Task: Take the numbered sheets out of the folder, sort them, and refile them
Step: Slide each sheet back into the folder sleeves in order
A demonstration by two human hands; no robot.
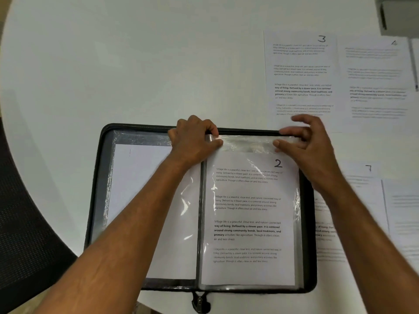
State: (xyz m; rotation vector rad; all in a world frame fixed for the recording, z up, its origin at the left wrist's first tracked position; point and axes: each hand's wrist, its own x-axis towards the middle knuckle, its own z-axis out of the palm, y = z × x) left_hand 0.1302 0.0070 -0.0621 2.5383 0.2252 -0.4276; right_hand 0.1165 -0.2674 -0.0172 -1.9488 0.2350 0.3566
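Observation:
A black zip folder [97,200] lies open on the white table, clear plastic sleeves on both sides. The right sleeve [249,143] holds the sheet numbered 2 [247,214], fully inside. The left sleeve holds a sheet showing its blank back [136,189]. My left hand [195,141] grips the top left corner of the right sleeve near the spine. My right hand [306,139] pinches the sleeve's top right edge between thumb and fingers. Sheet 3 [301,78] and sheet 4 [376,80] lie beyond the folder at the right.
Sheet 7 [362,177] and other printed sheets [399,223] lie to the right of the folder, partly under my right forearm. A dark mesh chair [25,234] sits off the table's curved left edge. A grey object [396,14] stands at the far right corner.

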